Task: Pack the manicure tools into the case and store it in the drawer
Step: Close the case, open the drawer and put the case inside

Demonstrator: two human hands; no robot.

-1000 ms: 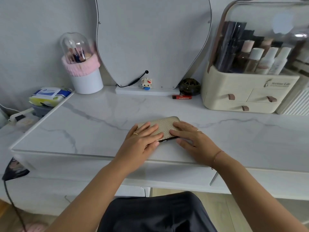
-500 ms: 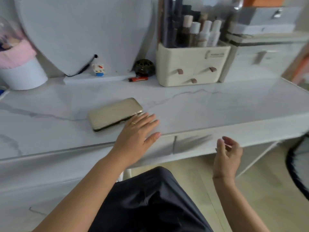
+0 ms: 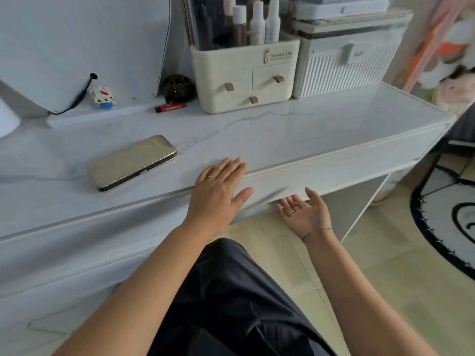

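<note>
The gold textured manicure case (image 3: 132, 161) lies closed on the white marble tabletop (image 3: 295, 134), left of centre. My left hand (image 3: 218, 186) rests flat on the table's front edge, fingers spread, a hand's width to the right of the case and apart from it. My right hand (image 3: 303, 214) is palm up, fingers apart, its fingertips at the underside of the white drawer front (image 3: 334, 173) below the tabletop. The drawer is closed. No loose tools are in view.
A cream cosmetics organiser (image 3: 244, 73) with small drawers and a white ribbed box (image 3: 347, 62) stand at the back. A mirror (image 3: 82, 42), a small toy figure (image 3: 102, 96), a dark round jar (image 3: 178, 87) and a red tube (image 3: 171, 107) line the back. A black-and-white rug (image 3: 447, 217) lies at right.
Both hands left the case. The view swung right. My left hand slid to the table's edge, and my right hand dropped below the tabletop and turned palm up under the drawer front.
</note>
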